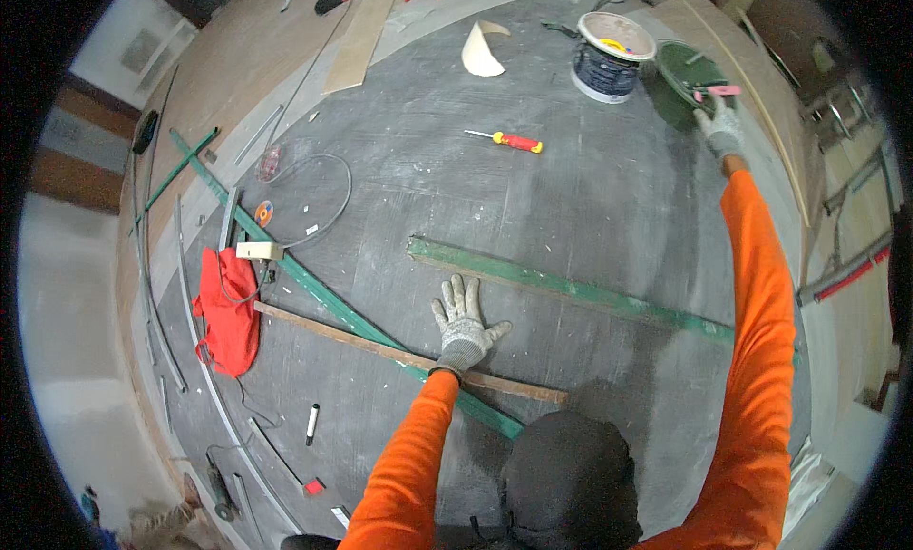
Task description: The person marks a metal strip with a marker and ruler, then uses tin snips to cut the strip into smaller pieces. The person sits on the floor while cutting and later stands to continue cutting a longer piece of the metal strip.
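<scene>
My left hand (463, 327), in a grey-white work glove, is open with its fingers spread over the dark grey floor. It is between a green-painted metal bar (571, 289) and a narrow brown strip (409, 355). At the far right, my right hand (721, 130), gloved too, reaches to the rim of a green basin (687, 63). Its fingers close on a pink-handled tool (720, 91); the tool's working end is hard to make out. Beside the basin stands a dark bucket (609, 70) with a white rim and something yellow inside.
A red-and-yellow screwdriver (518, 143) and a curved cream offcut (483, 51) lie beyond my hands. A long green bar (328, 293) runs diagonally at left, near a red cloth bag (228, 312), a corded beige box (259, 251) and a marker (313, 424). An angle grinder (221, 493) lies near left.
</scene>
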A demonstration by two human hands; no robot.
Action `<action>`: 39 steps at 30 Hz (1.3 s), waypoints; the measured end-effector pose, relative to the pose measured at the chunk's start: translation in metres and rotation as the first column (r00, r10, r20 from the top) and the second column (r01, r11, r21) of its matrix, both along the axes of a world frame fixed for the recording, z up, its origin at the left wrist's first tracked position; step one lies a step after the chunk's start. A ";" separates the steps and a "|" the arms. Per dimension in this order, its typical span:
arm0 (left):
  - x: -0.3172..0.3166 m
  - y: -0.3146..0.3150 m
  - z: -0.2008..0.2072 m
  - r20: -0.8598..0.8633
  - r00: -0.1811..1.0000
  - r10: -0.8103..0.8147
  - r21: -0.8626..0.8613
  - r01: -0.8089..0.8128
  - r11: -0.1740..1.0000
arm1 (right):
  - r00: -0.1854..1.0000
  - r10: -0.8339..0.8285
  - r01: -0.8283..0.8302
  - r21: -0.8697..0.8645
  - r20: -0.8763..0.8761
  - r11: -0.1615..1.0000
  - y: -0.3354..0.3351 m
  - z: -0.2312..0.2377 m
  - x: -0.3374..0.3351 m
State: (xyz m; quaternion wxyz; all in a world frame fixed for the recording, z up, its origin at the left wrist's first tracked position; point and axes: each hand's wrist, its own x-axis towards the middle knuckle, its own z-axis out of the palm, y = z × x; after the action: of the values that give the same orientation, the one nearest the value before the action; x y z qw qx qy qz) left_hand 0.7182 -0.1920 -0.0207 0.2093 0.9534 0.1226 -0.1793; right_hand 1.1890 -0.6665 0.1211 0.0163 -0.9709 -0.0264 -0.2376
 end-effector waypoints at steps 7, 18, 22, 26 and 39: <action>-0.001 0.008 0.020 -0.106 0.994 0.009 0.043 -0.004 0.999 | 0.871 -0.043 -0.070 -0.209 -0.490 0.975 0.033 -0.021 0.070; 0.001 0.001 0.011 0.007 1.000 0.017 -0.032 -0.017 0.999 | 0.926 0.150 -0.262 -0.305 -0.346 0.916 0.070 0.004 -0.022; -0.002 0.002 0.014 -0.018 1.000 0.011 0.006 -0.011 1.000 | 0.865 0.237 -0.360 -0.219 -0.442 0.907 0.123 0.023 -0.133; -0.011 0.018 0.021 -0.040 0.999 -0.012 0.000 0.012 1.000 | 0.752 0.387 -0.459 -0.002 -0.533 0.889 0.166 0.062 -0.228; -0.197 0.143 0.342 0.148 0.981 0.129 -0.560 -0.025 0.828 | 0.630 0.770 -0.652 0.604 0.097 0.458 0.323 0.334 -0.416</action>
State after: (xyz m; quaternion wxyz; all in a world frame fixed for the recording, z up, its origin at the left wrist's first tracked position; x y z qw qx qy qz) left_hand 0.5213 -0.0491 0.3215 0.4945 0.8578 0.0845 -0.1120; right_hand 0.7727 -0.3433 0.4548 0.4159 -0.8303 -0.3543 -0.1100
